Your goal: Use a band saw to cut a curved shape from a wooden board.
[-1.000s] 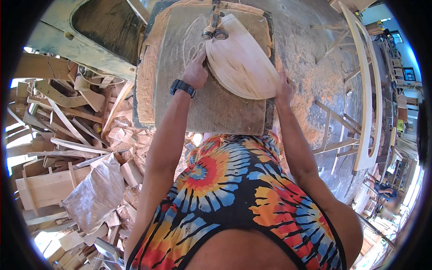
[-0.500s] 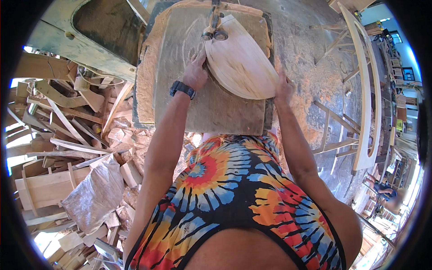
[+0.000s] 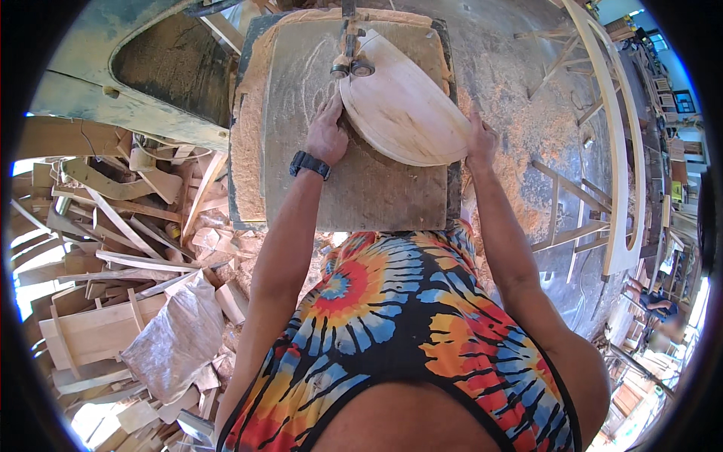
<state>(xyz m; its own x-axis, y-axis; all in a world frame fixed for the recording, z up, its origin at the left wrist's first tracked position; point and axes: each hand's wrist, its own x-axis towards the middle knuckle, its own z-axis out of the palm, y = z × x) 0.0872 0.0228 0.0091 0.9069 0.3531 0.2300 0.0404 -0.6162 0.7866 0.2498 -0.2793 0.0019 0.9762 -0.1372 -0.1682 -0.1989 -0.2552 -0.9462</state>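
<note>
A pale wooden board [image 3: 403, 105] with a curved near edge lies flat on the dusty saw table [image 3: 376, 200]. Its far left side meets the band saw's blade guide [image 3: 351, 69], where two round rollers sit; the blade itself is hard to make out. A line runs along the board's curved rim. My left hand [image 3: 327, 138], wearing a dark wristwatch [image 3: 309, 164], lies on the table with fingers stretched toward the guide, touching the board's left edge. At the board's right corner, my right hand [image 3: 482, 142] grips the edge with bent fingers.
The saw's green-grey frame [image 3: 83, 83] stands at the upper left. Below it, wood offcuts [image 3: 113, 188] and a crumpled plastic sheet [image 3: 177, 339] lie heaped. Sawdust rims the table. A wooden frame [image 3: 621, 151] stands at right; a person [image 3: 657, 303] sits farther off.
The board has slid slightly forward past the blade guide and turned a little counterclockwise. My right hand has moved along with it. My left hand stays by the left edge; the whole view has shifted slightly.
</note>
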